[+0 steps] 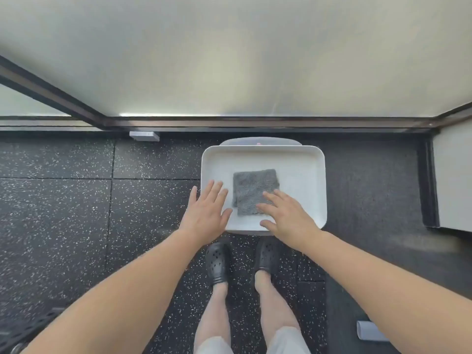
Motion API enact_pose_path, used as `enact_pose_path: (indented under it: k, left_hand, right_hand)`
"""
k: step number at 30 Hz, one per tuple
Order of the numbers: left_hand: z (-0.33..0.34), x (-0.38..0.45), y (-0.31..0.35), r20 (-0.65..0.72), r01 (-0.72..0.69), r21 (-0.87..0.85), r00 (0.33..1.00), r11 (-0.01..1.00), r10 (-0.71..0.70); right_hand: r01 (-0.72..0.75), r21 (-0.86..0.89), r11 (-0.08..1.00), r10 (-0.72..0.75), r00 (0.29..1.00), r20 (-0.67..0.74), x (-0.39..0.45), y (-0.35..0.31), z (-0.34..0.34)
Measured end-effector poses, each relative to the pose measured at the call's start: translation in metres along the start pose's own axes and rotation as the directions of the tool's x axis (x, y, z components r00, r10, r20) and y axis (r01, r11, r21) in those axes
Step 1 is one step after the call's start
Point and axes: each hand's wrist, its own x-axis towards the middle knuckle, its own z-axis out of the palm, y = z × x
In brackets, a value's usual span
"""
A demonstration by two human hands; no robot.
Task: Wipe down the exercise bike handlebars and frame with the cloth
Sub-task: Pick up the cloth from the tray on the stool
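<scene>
— Grey, folded square: cloth (255, 191), lying flat inside white tray (301, 159), slightly toward tray's 6 o'clock edge.

— And the hands?

— Right hand (287, 215) spread wide, fingers straight, tips lying over cloth's 4 o'clock corner; pressing or merely hovering, hard to say from above. Left hand (207, 210) also open, fingers straight and fanned, placed at tray's 8 o'clock corner, just beside cloth, not on it. Nothing gripped by either.

— Where is the tray?

— Raised on a pale stand (260, 141), only a sliver showing at tray's 12 o'clock. Below, black rubber floor (76, 213) flecked with white. Black clogs (217, 261) planted at 6 o'clock of tray, bare legs and light shorts beneath.

— Anything around?

— Frosted glass wall (229, 60) in dark metal frame across 12 o'clock. Small grey block (144, 136) at base of frame, toward 11 o'clock of tray. White panel (454, 180) at 3 o'clock edge. Grey cylinder (370, 330) on floor at 5 o'clock, partly hidden by right forearm. Black perforated metal (25, 328) at 8 o'clock corner.
</scene>
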Motion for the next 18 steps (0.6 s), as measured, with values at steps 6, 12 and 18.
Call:
enact_pose_path:
  k: [6, 12, 18]
  left_hand:
    - [0.03, 0.036, -0.019, -0.009, -0.066, 0.07, 0.998, 0.995, 0.066]
    - [0.038, 0.041, -0.02, -0.054, -0.057, 0.051, 0.997, 0.997, 0.06]
    - [0.043, 0.045, -0.022, -0.071, -0.064, 0.036, 0.995, 0.997, 0.066]
  right_hand:
    - [-0.022, 0.007, 1.0, 0.023, 0.992, -0.126, 0.056, 0.019, 0.024]
    - [-0.03, -0.086, 0.996, 0.014, 0.984, -0.177, 0.074, 0.024, 0.034]
    - [-0.079, -0.168, 0.983, 0.03, 0.959, -0.28, 0.071, 0.027, 0.044]
